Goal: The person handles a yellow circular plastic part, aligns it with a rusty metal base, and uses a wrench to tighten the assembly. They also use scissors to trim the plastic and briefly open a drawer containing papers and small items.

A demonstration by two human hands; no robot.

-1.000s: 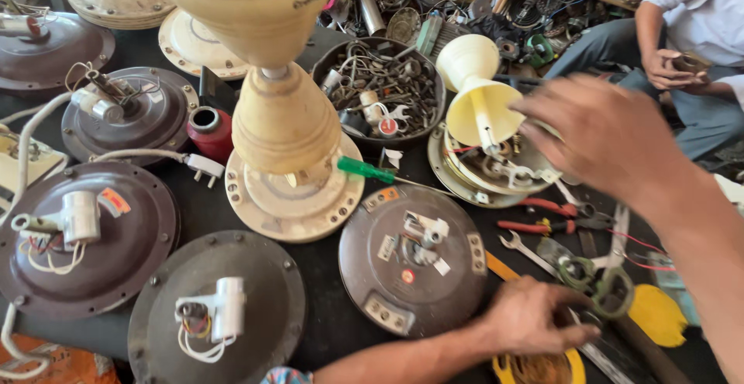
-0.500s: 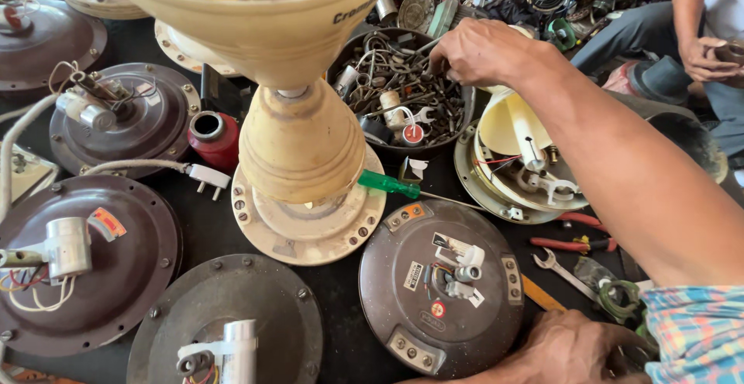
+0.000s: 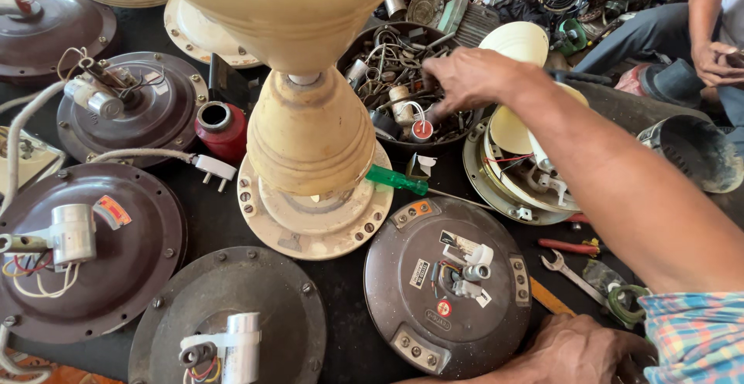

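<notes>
Right hand [image 3: 473,78] reaches into the dark round bowl of loose parts [image 3: 364,43] at the far middle of the bench, fingers curled down among wire loops, clips and a small cylindrical capacitor [image 3: 399,105]. Whether they have closed on any piece — cannot tell; the knuckles hide it. Nothing is lifted clear of the bowl yet, so the picking looks barely begun.

Left hand [image 3: 577,349] rests near the bottom edge, just beside the brown ceiling-fan motor housing [image 3: 448,283], fingers loosely bent, nothing visibly held.

Bowl sits upright, mouth up. A green-handled screwdriver [image 3: 395,180] lies between bowl and housing, long axis left to right, shaft toward the right. A cream fan motor with downrod cup [image 3: 310,132] stands just left of the bowl.
</notes>
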